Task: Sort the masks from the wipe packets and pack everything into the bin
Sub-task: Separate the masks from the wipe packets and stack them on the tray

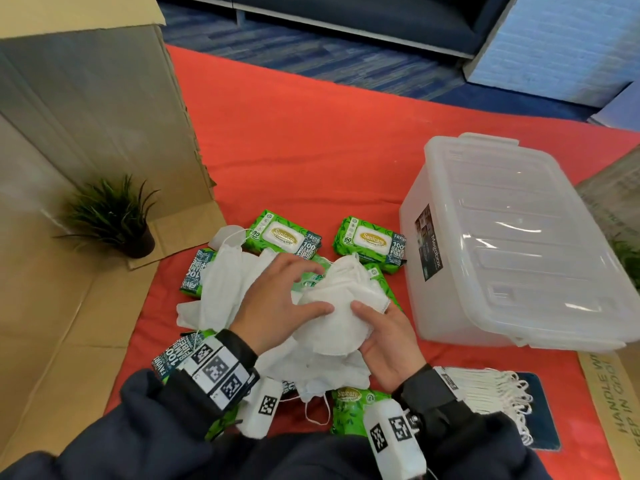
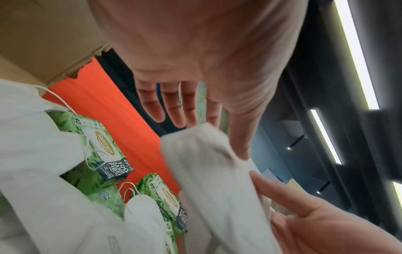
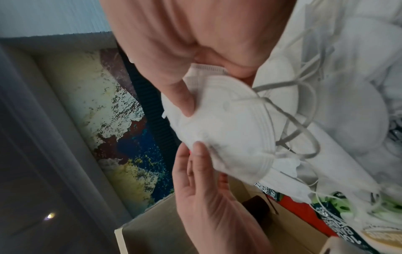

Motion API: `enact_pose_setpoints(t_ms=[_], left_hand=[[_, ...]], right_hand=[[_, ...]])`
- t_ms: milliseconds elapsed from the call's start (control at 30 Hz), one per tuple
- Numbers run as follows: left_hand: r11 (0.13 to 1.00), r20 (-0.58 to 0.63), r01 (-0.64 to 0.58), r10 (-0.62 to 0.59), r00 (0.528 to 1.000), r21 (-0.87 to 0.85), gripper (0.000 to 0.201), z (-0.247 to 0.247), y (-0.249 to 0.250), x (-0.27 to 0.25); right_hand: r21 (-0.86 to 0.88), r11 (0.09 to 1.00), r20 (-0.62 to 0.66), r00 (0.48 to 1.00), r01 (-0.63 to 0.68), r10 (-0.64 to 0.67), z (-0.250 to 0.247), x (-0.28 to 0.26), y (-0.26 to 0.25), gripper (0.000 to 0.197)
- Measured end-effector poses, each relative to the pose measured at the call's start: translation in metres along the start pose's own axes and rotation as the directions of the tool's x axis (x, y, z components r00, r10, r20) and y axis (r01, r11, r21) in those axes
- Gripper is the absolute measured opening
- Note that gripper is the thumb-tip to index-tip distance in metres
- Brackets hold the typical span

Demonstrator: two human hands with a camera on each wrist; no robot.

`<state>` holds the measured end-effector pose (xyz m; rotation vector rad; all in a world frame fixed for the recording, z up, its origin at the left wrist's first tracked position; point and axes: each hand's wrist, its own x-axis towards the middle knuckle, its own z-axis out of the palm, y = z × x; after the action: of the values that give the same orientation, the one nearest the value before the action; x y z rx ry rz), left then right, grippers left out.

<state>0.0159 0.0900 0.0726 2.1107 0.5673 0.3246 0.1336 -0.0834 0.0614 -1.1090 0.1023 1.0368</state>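
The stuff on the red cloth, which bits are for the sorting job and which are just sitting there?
For the job:
white masks, held by the left hand and right hand
stacked masks
green wipe packets
clear bin, lid on

Just sitting there:
potted plant
cardboard box

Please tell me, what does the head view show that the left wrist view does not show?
Only the head view shows the closed plastic bin, the potted plant and the stack of sorted masks by the right wrist.

Only the left wrist view shows the ceiling lights and the left palm from below.

Both show the left hand and right hand holding one white mask, the green wipe packets, the red cloth and the cardboard box.
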Motion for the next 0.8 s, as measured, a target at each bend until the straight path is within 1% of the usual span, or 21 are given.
enact_pose_setpoints(t_ms=[33, 67, 133, 167, 233, 267, 367, 433, 467, 500, 533, 600, 667, 733, 800], left_hand=[[0.999, 0.019, 0.036, -0.036, 0.999, 0.005, 0.05, 0.0, 0.0, 0.002], [0.997, 0.052, 0.07, -0.069, 0.996, -0.03, 0.05, 0.0, 0.0, 0.003], [0.994, 0.107, 0.103, -0.098, 0.989, -0.047, 0.041, 0.0, -0.002, 0.004], [0.995, 0.113, 0.097, -0.094, 0.989, -0.021, 0.032, -0.001, -0.004, 0.003], [0.995, 0.084, 0.103, -0.102, 0.991, -0.007, 0.017, -0.007, -0.01, 0.001], [0.991, 0.063, 0.127, -0.125, 0.99, -0.034, 0.015, -0.011, -0.012, -0.002], [0.978, -0.003, 0.19, -0.191, 0.982, -0.08, 0.019, -0.022, -0.02, -0.008], [0.964, -0.034, 0.203, -0.211, 0.977, -0.169, 0.016, -0.03, -0.02, -0.012], [0.955, -0.037, 0.201, -0.214, 0.976, -0.217, 0.013, -0.032, -0.019, -0.014], [0.948, -0.021, 0.202, -0.214, 0.977, -0.244, 0.011, -0.031, -0.016, -0.017], [0.947, 0.019, 0.209, -0.211, 0.977, -0.245, 0.014, -0.028, -0.012, -0.02], [0.956, 0.16, 0.213, -0.182, 0.97, -0.201, 0.032, -0.013, -0.002, -0.025], [0.98, 0.29, 0.18, -0.148, 0.946, -0.088, 0.043, 0.008, 0.008, -0.028], [0.99, 0.349, 0.129, -0.141, 0.926, 0.057, 0.043, 0.024, 0.015, -0.028], [0.988, 0.341, 0.117, -0.143, 0.929, 0.098, 0.032, 0.031, 0.019, -0.028]], right_hand=[[0.001, 1.0, -0.002, 1.0, 0.009, -0.009, 0.001, 0.0, 0.0, 0.047], [0.001, 1.0, -0.014, 1.0, 0.014, -0.014, 0.001, 0.001, 0.0, 0.049], [0.015, 1.0, -0.032, 0.999, 0.011, -0.01, 0.001, 0.001, 0.0, 0.049], [0.014, 1.0, -0.04, 0.999, 0.005, -0.004, 0.0, -0.001, -0.001, 0.045], [-0.011, 1.0, -0.069, 0.998, -0.006, 0.005, -0.004, -0.005, -0.003, 0.037], [-0.022, 1.0, -0.079, 0.997, -0.011, 0.009, -0.007, -0.007, -0.004, 0.036], [-0.002, 0.999, -0.093, 0.995, -0.039, 0.038, -0.017, -0.015, -0.007, 0.02], [0.036, 0.999, -0.102, 0.994, -0.036, 0.04, -0.025, -0.02, -0.008, 0.017], [0.033, 0.999, -0.117, 0.993, -0.032, 0.035, -0.028, -0.023, -0.008, 0.019], [0.02, 0.999, -0.131, 0.991, -0.027, 0.03, -0.031, -0.025, -0.007, 0.023], [0.003, 1.0, -0.146, 0.989, -0.027, 0.027, -0.033, -0.026, -0.006, 0.03], [-0.021, 0.999, -0.165, 0.986, -0.031, 0.027, -0.034, -0.028, -0.003, 0.042], [-0.024, 0.999, -0.154, 0.987, -0.047, 0.043, -0.034, -0.03, 0.0, 0.052], [-0.016, 0.998, -0.133, 0.99, -0.057, 0.054, -0.036, -0.033, 0.0, 0.06], [-0.002, 0.998, -0.129, 0.99, -0.056, 0.056, -0.042, -0.038, -0.004, 0.056]])
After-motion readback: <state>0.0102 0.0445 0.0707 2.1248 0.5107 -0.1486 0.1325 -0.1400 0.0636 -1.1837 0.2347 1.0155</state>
